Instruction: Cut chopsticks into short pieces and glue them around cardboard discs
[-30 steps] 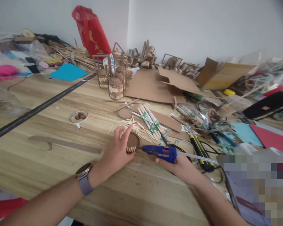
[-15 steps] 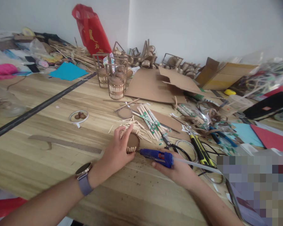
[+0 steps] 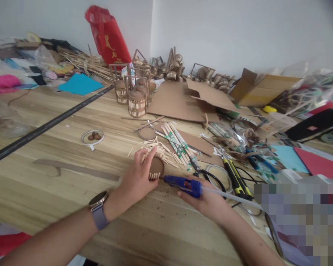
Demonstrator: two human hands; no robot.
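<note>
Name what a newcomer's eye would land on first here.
Front and centre, the left hand grips a round cardboard disc ringed with short sticks, while the right hand holds a blue glue gun with its nozzle at the disc's edge. Behind them, a red bag stands against the wall at the back of the cluttered wooden table, near small stick baskets.

matt cardboard disc (image 3: 155,167), glossy blue plastic glue gun (image 3: 183,184), pale wood table (image 3: 72,192)

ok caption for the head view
Left hand steadies a stick-rimmed cardboard disc while right hand aims a blue glue gun at it.
</note>
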